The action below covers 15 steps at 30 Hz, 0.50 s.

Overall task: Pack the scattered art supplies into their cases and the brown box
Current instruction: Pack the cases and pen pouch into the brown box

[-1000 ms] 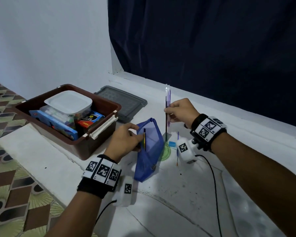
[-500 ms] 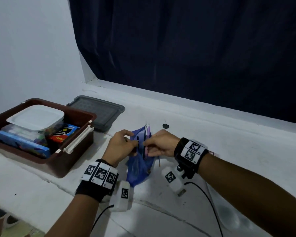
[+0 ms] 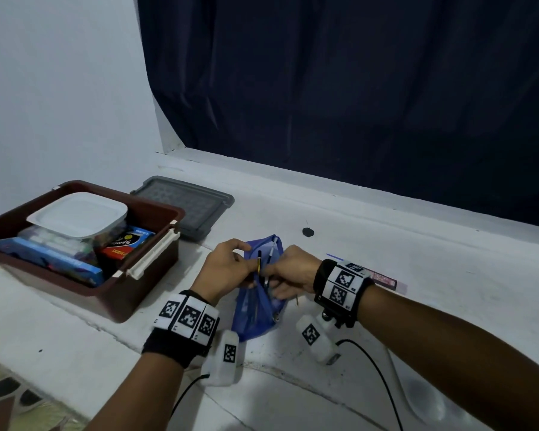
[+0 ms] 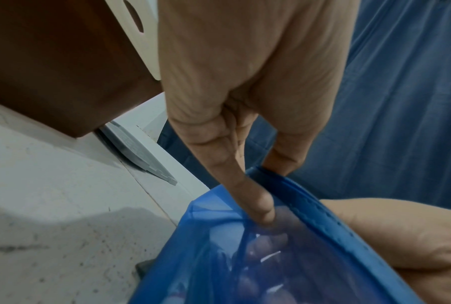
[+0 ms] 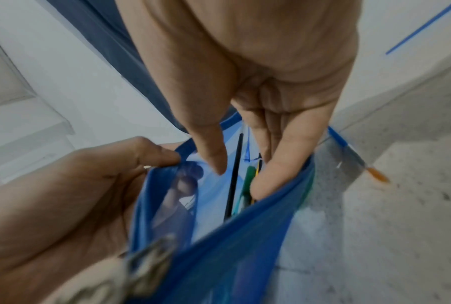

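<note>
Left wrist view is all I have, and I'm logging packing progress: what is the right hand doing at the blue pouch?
Observer: The right hand has its fingers inside the blue pouch, against the pens standing in it.
Operator: Is anything lying outside the pouch?
Observer: Yes, a blue-handled paintbrush with an orange tip lies on the table just past the pouch.
Operator: What's in the brown box?
Observer: The brown box is open, with a white-lidded tub on top of the packs inside.
</note>
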Tool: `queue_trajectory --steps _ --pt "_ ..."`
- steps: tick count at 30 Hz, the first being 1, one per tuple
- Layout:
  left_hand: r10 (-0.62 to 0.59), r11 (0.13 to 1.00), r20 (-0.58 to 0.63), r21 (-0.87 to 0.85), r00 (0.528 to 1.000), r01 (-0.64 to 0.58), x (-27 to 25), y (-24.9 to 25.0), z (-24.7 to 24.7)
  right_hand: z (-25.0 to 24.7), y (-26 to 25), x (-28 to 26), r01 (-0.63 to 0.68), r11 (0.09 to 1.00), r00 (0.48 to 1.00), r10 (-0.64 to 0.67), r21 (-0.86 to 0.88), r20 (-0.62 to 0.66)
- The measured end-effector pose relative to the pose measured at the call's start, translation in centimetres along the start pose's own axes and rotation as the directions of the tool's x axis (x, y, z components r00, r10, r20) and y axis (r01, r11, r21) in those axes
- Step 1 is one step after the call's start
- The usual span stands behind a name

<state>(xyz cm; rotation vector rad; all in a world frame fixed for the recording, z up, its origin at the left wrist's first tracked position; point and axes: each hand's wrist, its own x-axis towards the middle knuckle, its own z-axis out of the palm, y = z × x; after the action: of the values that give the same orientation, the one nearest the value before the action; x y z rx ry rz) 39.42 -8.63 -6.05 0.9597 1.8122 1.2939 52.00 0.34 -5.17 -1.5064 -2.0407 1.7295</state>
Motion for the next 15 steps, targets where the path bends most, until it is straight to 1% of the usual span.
queue_trajectory --steps 2,4,7,12,15 --pt "-0.002 1.000 0.015 0.002 1.000 0.002 -0.2 0.1 -0.1 -0.3 -0.2 0.5 0.015 0.997 0.999 -0.012 0.076 -0.043" --pt "-0.004 1.000 0.031 0.008 1.000 0.004 -0.4 0.3 -0.2 -0.4 -0.2 0.9 0.006 0.993 1.000 -0.002 0.116 -0.031" --pt "-0.006 1.000 0.039 0.020 0.999 0.006 -0.5 0.4 -0.1 -0.2 -0.3 1.2 0.006 0.997 0.999 -0.003 0.074 -0.038" --pt "-0.012 0.999 0.044 0.034 0.999 0.011 -0.7 0.3 0.1 -0.2 -0.9 1.5 -0.018 0.998 1.000 0.017 0.057 0.018" --pt "-0.002 0.998 0.092 0.070 0.996 -0.005 -1.0 0.4 0.3 0.1 -0.8 1.6 -0.001 1.000 1.000 0.000 0.029 0.023"
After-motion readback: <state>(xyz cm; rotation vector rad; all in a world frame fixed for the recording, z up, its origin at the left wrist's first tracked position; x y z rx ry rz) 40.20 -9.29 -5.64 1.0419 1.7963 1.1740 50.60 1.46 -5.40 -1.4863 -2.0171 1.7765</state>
